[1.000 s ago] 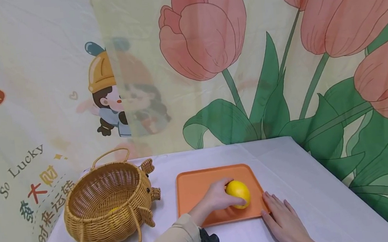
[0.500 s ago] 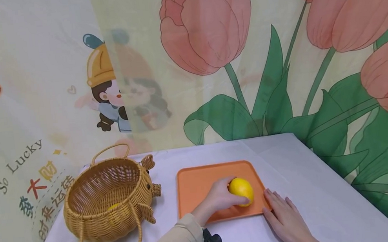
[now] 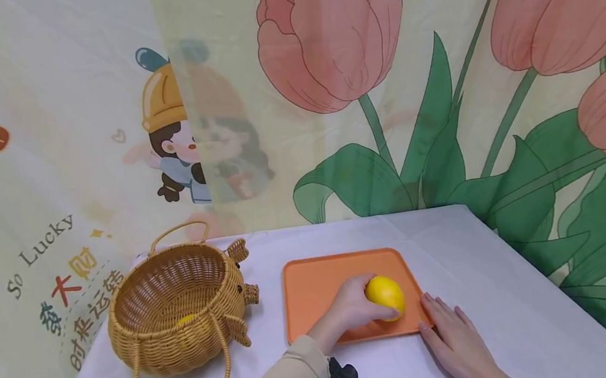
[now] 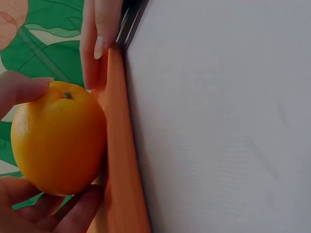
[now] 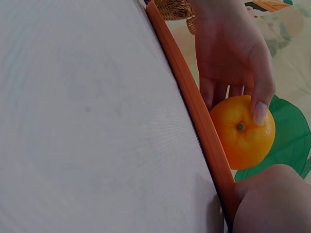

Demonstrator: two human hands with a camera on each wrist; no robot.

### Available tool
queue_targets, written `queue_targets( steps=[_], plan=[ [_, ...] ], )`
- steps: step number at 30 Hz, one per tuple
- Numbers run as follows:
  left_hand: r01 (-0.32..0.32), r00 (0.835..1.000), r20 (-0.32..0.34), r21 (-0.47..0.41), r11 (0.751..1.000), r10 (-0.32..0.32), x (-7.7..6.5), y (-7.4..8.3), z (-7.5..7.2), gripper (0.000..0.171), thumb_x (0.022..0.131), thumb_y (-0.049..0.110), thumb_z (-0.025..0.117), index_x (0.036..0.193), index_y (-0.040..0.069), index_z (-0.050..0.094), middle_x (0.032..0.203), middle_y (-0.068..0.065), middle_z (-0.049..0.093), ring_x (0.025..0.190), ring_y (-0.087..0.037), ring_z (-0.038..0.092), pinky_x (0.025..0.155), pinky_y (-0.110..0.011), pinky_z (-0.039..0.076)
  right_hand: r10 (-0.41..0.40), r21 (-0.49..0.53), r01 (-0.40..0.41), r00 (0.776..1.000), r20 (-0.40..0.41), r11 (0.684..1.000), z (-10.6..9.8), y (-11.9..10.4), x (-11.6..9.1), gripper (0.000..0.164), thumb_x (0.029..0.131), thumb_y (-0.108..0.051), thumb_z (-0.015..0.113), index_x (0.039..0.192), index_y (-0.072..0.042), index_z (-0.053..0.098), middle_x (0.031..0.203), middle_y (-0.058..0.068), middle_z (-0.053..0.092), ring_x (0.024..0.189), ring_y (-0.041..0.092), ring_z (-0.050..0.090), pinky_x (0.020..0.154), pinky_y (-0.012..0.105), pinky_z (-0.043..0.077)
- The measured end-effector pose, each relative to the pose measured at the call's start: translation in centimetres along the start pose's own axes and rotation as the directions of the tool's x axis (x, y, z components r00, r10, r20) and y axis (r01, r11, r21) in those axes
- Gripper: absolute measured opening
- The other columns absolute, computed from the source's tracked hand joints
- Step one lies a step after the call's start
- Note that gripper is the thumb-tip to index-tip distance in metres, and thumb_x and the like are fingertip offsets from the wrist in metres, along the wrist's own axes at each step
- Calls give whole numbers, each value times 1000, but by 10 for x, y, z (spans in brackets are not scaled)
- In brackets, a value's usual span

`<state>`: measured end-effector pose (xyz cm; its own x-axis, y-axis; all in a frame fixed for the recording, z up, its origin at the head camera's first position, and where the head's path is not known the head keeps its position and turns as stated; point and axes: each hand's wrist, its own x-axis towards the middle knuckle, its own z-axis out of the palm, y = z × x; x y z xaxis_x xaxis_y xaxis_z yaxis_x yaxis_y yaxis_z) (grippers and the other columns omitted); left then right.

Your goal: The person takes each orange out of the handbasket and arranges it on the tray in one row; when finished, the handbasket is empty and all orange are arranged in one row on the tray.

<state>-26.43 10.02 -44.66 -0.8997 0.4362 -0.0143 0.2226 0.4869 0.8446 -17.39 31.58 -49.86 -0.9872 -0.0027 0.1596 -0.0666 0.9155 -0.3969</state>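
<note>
An orange (image 3: 385, 298), yellowish in the head view, is at the right part of a flat orange tray (image 3: 312, 274). My left hand (image 3: 360, 303) grips it from the left, thumb on the near side and fingers on the far side. In the left wrist view the green stem end of the orange (image 4: 60, 141) shows, close beside the tray rim (image 4: 119, 131). My right hand (image 3: 457, 339) lies at the tray's right edge with its fingers extended, touching the rim. Whether the orange touches the tray floor, I cannot tell.
A pig-shaped wicker basket (image 3: 181, 349) stands on the left of the white-covered table (image 3: 278, 370), its front handle hanging down. Inside lies a yellow thing (image 3: 186, 319), mostly hidden. Printed cloth (image 3: 227, 98) hangs behind the table. A black device (image 3: 343, 374) sits at my left wrist.
The head view has shifted slightly, so everything sits a little differently in frame. My left hand keeps its grip on the orange, and the right stays at the tray's edge.
</note>
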Motion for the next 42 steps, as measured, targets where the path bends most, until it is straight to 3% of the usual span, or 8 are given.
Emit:
queue_targets(
  steps=[8,13,21,29,37,42],
  plan=[
    [49,998,35,35,998,-50,0,14,7,76,70,40,94,135,14,64,114,6,63,99,-17,56,90,-38,52,30,9,-30,999,36,1000,-6,2,-11,69,107,-43,50,156,3,36,158,21,39,147,45,29,116,68,12],
    [18,998,53,68,997,-22,-2,19,7,76,69,39,94,134,11,64,110,5,63,96,-16,56,88,-35,52,32,14,-33,999,36,999,-7,2,-15,69,108,-44,48,156,4,35,159,22,38,147,46,28,117,68,11],
    [13,998,61,114,993,-21,-8,20,14,80,67,40,94,135,10,64,111,2,62,93,-16,55,82,-34,52,62,18,-63,996,60,998,-4,4,-25,70,108,-44,48,157,4,33,159,23,36,147,46,27,118,67,8],
    [14,997,78,104,994,-23,-5,16,21,77,67,36,95,133,10,64,108,4,62,92,-15,55,82,-32,52,57,19,-58,997,51,998,0,8,-29,70,108,-44,47,156,4,34,159,23,37,148,46,27,117,67,9],
    [-35,997,79,108,994,26,12,14,-4,83,71,38,92,141,8,59,122,0,64,102,-18,57,89,-34,52,-45,2,45,998,-34,999,-2,3,-1,66,107,-43,47,157,-1,36,159,17,39,149,41,29,119,63,12],
    [-40,997,75,120,992,31,13,15,-5,84,72,39,92,143,8,57,125,-3,62,104,-20,56,89,-35,52,-39,-6,39,999,-26,999,-3,1,2,67,107,-43,49,158,-1,35,160,17,39,149,41,29,119,63,11]
  ],
)
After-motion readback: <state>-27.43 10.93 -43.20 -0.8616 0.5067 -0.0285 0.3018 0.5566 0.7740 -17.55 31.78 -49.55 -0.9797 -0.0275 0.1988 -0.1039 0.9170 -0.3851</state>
